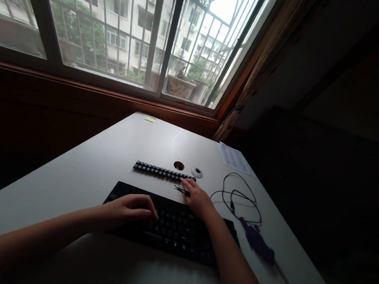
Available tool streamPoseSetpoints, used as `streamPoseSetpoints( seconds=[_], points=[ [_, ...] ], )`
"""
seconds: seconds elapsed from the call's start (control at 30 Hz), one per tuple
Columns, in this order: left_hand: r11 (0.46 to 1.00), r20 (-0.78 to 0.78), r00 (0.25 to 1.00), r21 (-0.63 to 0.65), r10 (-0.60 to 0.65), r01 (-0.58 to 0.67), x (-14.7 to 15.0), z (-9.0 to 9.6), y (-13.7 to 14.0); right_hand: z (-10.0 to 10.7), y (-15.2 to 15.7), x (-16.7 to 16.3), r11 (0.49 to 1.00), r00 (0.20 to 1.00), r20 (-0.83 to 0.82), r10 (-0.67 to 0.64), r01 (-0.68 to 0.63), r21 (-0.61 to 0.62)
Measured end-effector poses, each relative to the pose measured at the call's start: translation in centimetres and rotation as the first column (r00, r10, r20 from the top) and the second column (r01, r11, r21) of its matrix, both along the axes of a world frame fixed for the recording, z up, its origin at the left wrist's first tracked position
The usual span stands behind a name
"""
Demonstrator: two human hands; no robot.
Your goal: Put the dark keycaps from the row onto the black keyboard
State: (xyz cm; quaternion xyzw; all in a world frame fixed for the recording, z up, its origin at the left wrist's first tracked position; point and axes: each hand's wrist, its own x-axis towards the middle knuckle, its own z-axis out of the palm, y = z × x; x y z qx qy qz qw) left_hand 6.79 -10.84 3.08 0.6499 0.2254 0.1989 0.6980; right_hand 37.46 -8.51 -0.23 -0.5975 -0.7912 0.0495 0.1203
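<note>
A black keyboard (174, 231) lies at a slant on the white desk, under both hands. My left hand (130, 208) arches over its left half, fingers bent down and a fingertip at the keys. A gap shows between thumb and index finger, with nothing visible in it. My right hand (199, 199) holds a small dark tool with thin prongs, which looks like a keycap puller (182, 191), above the keyboard's far edge. Its extended fingers reach the right end of a double row of loose keycaps (158, 171). The wrist and forearm hide part of the keyboard's right side.
Beyond the keycaps are a round cable hole (179, 166) and its white cover (197, 172). A black cable (234, 194) and a purple object (258, 245) with a cord lie right. Printed paper (236, 157) and a yellow note (150, 119) lie near the far edge, below a barred window.
</note>
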Motion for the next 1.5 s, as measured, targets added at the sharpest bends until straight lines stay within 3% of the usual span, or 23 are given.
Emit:
streamPoseSetpoints(
  seconds=[0.87,1.1,1.23,1.33,1.5],
  points=[
    [1.000,0.002,1.000,-0.019,-0.001,0.001,0.0,-0.1,0.0,0.1,-0.2,-0.1,0.999,0.999,-0.017,-0.036,0.036,0.007],
    [1.000,0.006,1.000,0.000,-0.009,0.009,0.0,-0.1,0.1,0.5,-0.5,0.3,0.981,0.984,-0.177,-0.030,0.063,0.183],
    [1.000,-0.010,1.000,0.001,-0.015,0.015,-0.1,0.1,0.1,2.2,-1.2,1.1,0.950,0.942,-0.332,-0.040,0.140,0.280],
    [1.000,-0.024,0.999,0.015,-0.022,0.022,-0.2,0.3,0.0,4.1,-2.2,1.8,0.931,0.884,-0.459,-0.081,0.232,0.282],
    [0.987,-0.067,0.997,0.153,-0.034,0.044,-0.2,0.4,-0.1,5.0,-4.0,1.8,0.941,0.668,-0.741,-0.068,0.290,0.174]
  ],
)
